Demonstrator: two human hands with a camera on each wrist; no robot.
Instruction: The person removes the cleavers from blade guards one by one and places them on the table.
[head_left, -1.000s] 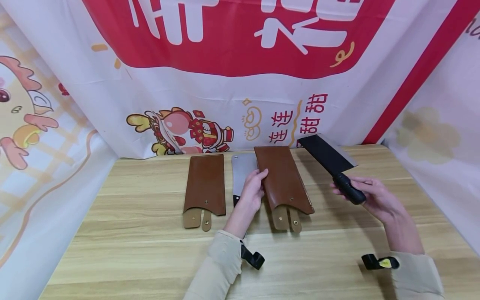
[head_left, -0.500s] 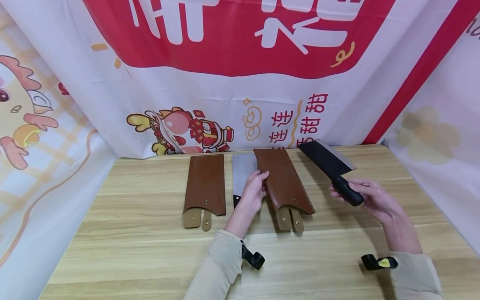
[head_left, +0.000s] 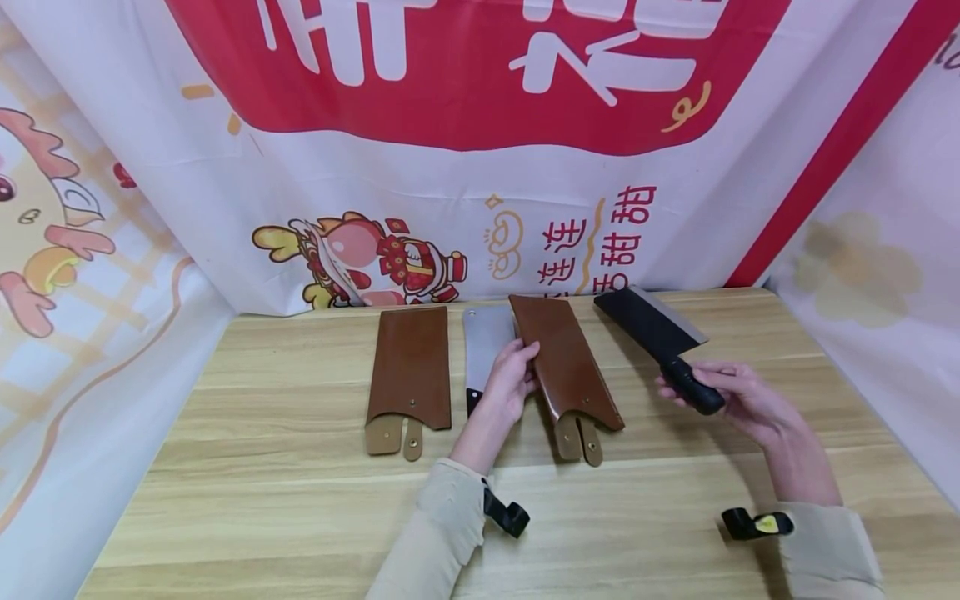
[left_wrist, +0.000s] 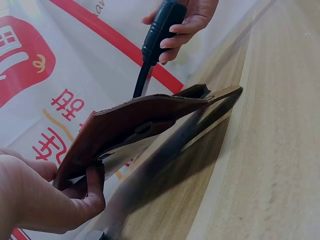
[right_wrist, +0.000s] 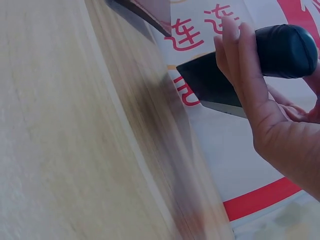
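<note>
My left hand (head_left: pixel 512 379) pinches the left edge of a brown leather knife sheath (head_left: pixel 562 350). In the left wrist view the sheath (left_wrist: pixel 135 115) is tilted, raised over the table with its shadow beneath. To the right, my right hand (head_left: pixel 750 404) grips a cleaver by its black handle (head_left: pixel 692 385); the black blade (head_left: pixel 645 321) with a pale edge points away and to the left. The right wrist view shows fingers wrapped around that handle (right_wrist: pixel 285 52). A second cleaver (head_left: pixel 486 333), grey-bladed, lies under and beyond my left hand, its handle mostly hidden.
Another brown sheath (head_left: pixel 410 362) lies flat on the left, its two snap straps toward me. The wooden table (head_left: pixel 285 500) ends at the back against a printed cloth (head_left: pixel 480 225); more cloth hangs at both sides.
The sheath in my left hand has rolled a little, its right side turning so that it looks narrower. My right hand has lowered the cleaver slightly and brought it a touch left.
</note>
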